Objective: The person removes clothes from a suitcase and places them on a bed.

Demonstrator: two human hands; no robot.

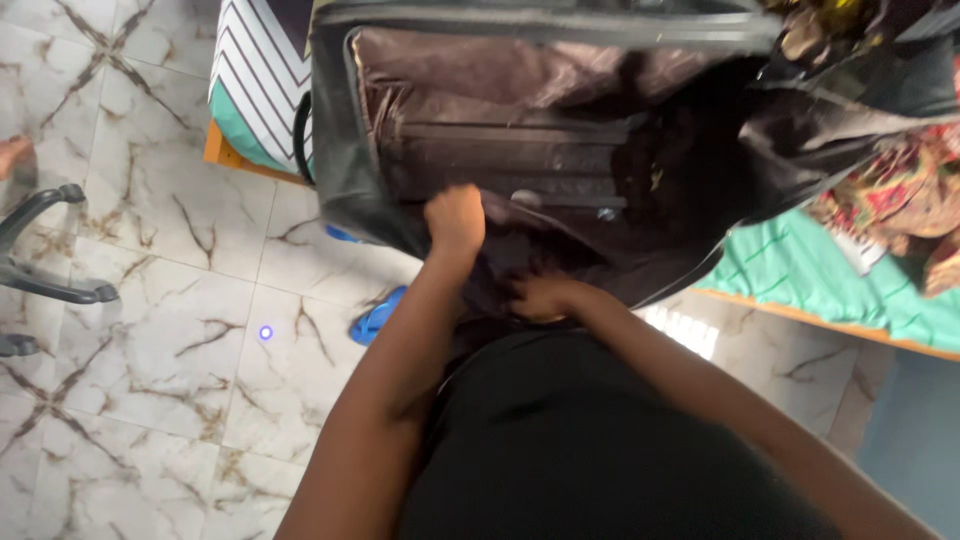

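A large black suitcase [345,150] lies open on the edge of a bed, showing its dark brown lining [500,90] and zipped inner pockets. My left hand [455,220] is closed on the near rim and lining of the suitcase. My right hand [545,297] grips the dark fabric at the lower front edge of the case, close to my body. I cannot tell whether that fabric is the lining or a garment.
A bed with a green sheet [800,270] and a chevron-striped cover [255,80] holds the case. Patterned colourful cloth [900,190] lies at the right. A blue slipper [378,315] rests on the marble tile floor [160,300]. Black chair legs [45,280] stand at the left.
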